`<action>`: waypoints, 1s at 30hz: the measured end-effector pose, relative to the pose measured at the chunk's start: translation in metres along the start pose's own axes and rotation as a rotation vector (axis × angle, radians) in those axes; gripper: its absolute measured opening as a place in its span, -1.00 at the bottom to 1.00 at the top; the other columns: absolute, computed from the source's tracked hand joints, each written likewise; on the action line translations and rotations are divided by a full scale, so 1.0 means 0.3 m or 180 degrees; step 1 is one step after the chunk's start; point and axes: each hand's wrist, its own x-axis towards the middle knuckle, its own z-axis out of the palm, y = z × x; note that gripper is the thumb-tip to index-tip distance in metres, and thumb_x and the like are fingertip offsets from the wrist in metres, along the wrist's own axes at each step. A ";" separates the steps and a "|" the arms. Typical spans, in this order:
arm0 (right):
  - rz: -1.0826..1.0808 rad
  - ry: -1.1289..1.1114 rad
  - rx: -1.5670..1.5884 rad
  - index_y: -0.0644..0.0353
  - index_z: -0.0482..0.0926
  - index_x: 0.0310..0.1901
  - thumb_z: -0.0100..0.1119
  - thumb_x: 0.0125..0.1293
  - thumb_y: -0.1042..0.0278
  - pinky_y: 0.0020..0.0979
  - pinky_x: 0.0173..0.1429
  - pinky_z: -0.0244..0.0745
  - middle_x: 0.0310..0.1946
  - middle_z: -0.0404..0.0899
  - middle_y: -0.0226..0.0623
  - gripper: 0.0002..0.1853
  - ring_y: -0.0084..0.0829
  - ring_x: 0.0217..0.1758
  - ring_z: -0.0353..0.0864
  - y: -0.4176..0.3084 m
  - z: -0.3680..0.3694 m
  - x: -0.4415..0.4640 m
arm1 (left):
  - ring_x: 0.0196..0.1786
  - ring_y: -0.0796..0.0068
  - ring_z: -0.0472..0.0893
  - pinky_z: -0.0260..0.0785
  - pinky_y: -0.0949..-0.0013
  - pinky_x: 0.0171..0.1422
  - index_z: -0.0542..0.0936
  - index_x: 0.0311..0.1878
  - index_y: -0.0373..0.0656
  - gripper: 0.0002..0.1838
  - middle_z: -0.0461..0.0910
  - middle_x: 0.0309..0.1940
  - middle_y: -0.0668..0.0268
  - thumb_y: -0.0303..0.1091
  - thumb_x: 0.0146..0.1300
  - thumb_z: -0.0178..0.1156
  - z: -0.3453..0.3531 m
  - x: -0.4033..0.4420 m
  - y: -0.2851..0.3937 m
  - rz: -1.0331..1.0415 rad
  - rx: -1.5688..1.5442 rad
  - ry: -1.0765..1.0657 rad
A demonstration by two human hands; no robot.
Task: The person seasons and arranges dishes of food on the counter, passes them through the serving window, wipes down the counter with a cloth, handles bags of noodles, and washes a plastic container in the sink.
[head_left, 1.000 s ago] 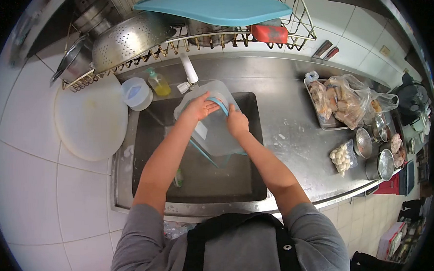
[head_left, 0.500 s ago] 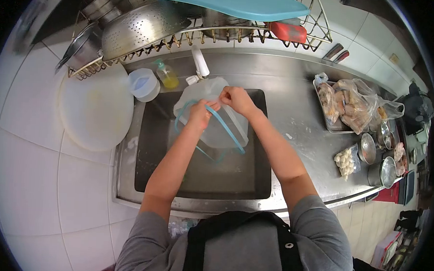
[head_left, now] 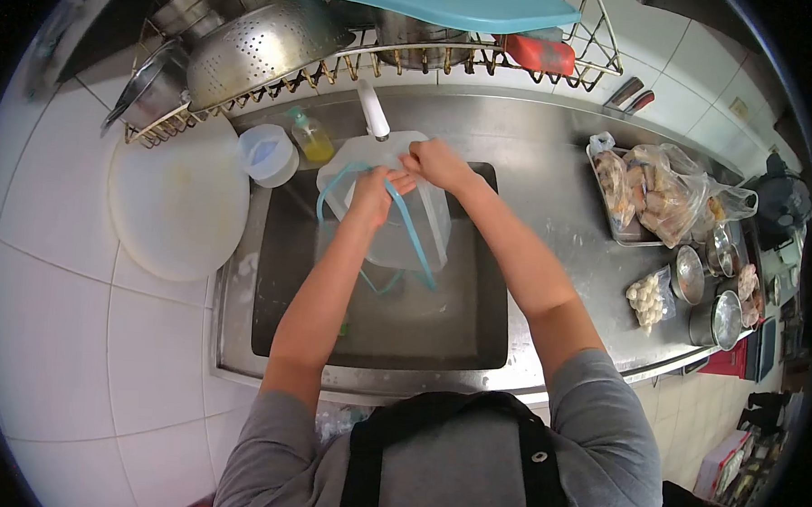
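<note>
A translucent plastic container or lid (head_left: 397,240) is tilted over the sink, its upper part reaching the back rim below the faucet (head_left: 373,112). A light-blue strip (head_left: 410,231) loops beside it and hangs towards the sink floor. My left hand (head_left: 379,193) is closed around part of the strip at the plastic piece, its fingertips pointing right. Just right of those fingertips, my right hand (head_left: 439,164) is curled closed at the plastic's upper edge. Whatever its fingers pinch is hidden.
The dark sink basin (head_left: 420,345) lies below my hands. A soap bottle (head_left: 316,146), a white tub (head_left: 268,155) and a round white board (head_left: 177,207) stand left. On the right are bagged food on a tray (head_left: 649,196), a bag of white balls (head_left: 646,302) and metal bowls (head_left: 689,275). A wire rack (head_left: 360,57) hangs above.
Both hands have shifted slightly up and left, with the plastic piece and blue strip moving along. The plastic now covers the faucet's base. My right hand sits closer to the left fingertips.
</note>
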 end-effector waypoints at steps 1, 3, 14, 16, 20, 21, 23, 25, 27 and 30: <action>0.0181 -0.0062 0.0083 0.33 0.53 -0.25 0.21 0.15 -0.04 -0.13 -0.15 0.49 -0.36 0.59 0.11 -0.53 0.05 -0.24 0.60 -0.013 -0.013 -0.003 | 0.09 -0.05 0.52 0.45 0.03 0.21 0.24 0.06 -0.62 -0.61 0.44 0.00 -0.22 -0.38 0.39 -0.16 -0.004 0.015 0.011 -0.0031 -0.0097 -0.0097; 0.0518 -0.0204 0.0253 0.34 0.51 -0.13 0.23 0.11 -0.23 -0.13 -0.06 0.48 -0.23 0.56 0.22 -0.34 0.08 -0.11 0.58 -0.043 -0.021 -0.009 | 0.07 0.00 0.54 0.48 0.07 0.18 0.25 0.08 -0.62 -0.57 0.47 -0.02 -0.19 -0.34 0.39 -0.09 -0.037 0.050 0.033 -0.0080 -0.0041 -0.0154; 0.0828 -0.0067 0.0896 0.21 -0.28 0.44 0.47 -0.14 0.08 -0.10 0.27 0.31 0.11 0.17 0.33 0.26 0.25 0.17 0.33 0.008 0.141 -0.190 | 0.11 0.08 0.53 0.42 0.22 0.29 0.25 0.07 -0.58 -0.67 0.44 0.04 -0.15 -0.48 0.39 -0.03 -0.003 0.086 0.042 -0.0396 -0.0239 0.0050; 0.1104 0.0279 0.0794 0.17 -0.26 0.45 0.40 -0.08 0.23 -0.09 0.24 0.35 0.13 0.14 0.33 0.17 0.28 0.19 0.32 -0.020 0.175 -0.193 | 0.12 0.09 0.53 0.42 0.21 0.29 0.25 0.07 -0.59 -0.67 0.43 0.05 -0.17 -0.48 0.40 -0.04 0.025 0.075 0.037 -0.0343 -0.0112 -0.0029; 0.1229 0.1094 0.0479 0.15 -0.05 0.42 0.22 0.05 0.43 -0.08 0.11 0.44 0.11 0.20 0.30 -0.10 0.23 0.12 0.40 -0.043 0.220 -0.197 | 0.11 0.12 0.54 0.43 0.23 0.29 0.24 0.09 -0.59 -0.65 0.43 0.08 -0.17 -0.46 0.41 -0.06 0.044 0.092 0.045 -0.0327 -0.0190 -0.0028; 0.1222 0.1166 0.0443 0.15 0.03 0.40 0.18 0.08 0.46 -0.07 0.07 0.46 0.10 0.23 0.29 -0.17 0.22 0.08 0.44 -0.040 0.214 -0.203 | 0.10 0.14 0.54 0.43 0.24 0.28 0.24 0.10 -0.58 -0.64 0.44 0.09 -0.15 -0.44 0.42 -0.06 0.046 0.080 0.053 -0.0458 -0.0147 -0.0221; 0.1485 0.1024 0.0410 0.17 0.16 0.33 0.17 0.08 0.47 -0.07 0.03 0.49 0.06 0.30 0.25 -0.28 0.18 0.01 0.50 0.008 0.185 -0.186 | 0.08 0.17 0.56 0.44 0.26 0.26 0.24 0.12 -0.57 -0.63 0.45 0.09 -0.12 -0.42 0.42 -0.07 0.041 0.054 0.075 -0.0730 -0.0053 -0.0615; 0.1651 0.1030 0.0208 0.19 0.33 0.20 0.12 0.12 0.40 -0.07 0.01 0.50 -0.04 0.42 0.20 -0.46 0.11 -0.09 0.57 0.048 0.166 -0.168 | 0.13 0.18 0.52 0.39 0.27 0.28 0.26 0.16 -0.52 -0.60 0.44 0.12 -0.10 -0.39 0.41 -0.03 0.059 -0.023 0.134 -0.0542 0.1345 -0.0615; 0.1673 0.0779 0.0076 0.15 0.39 0.17 0.02 0.15 0.37 -0.08 0.03 0.49 -0.08 0.50 0.18 -0.51 0.07 -0.04 0.57 0.087 0.160 -0.156 | 0.11 0.19 0.53 0.40 0.28 0.24 0.27 0.17 -0.47 -0.58 0.47 0.09 -0.08 -0.36 0.39 0.03 0.053 -0.102 0.147 0.0146 0.2288 -0.0423; 0.1846 0.0340 0.0136 0.17 0.48 0.08 0.00 0.15 0.29 -0.10 0.10 0.47 -0.07 0.56 0.12 -0.57 0.03 0.03 0.56 0.120 0.146 -0.131 | 0.03 0.22 0.56 0.44 0.30 0.11 0.30 0.17 -0.39 -0.55 0.52 -0.01 -0.04 -0.31 0.33 0.12 0.009 -0.210 0.118 0.2088 0.3364 0.0445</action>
